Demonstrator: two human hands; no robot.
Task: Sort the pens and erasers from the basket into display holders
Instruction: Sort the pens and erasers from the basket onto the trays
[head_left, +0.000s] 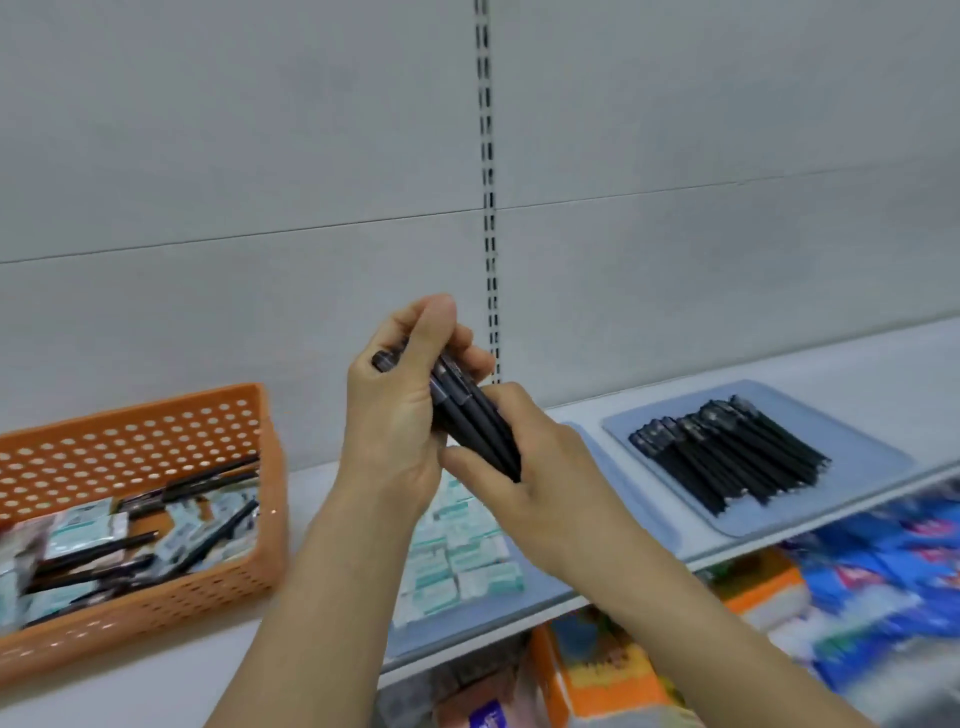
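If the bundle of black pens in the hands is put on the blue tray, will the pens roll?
The bundle of black pens looks round and smooth, so loose ones may roll. Their clips probably limit this. The blue tray seems to have a raised rim.

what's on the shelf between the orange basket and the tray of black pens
In the head view, a second blue-grey tray with wrapped erasers lies between the orange basket and the pen tray, partly hidden by both forearms.
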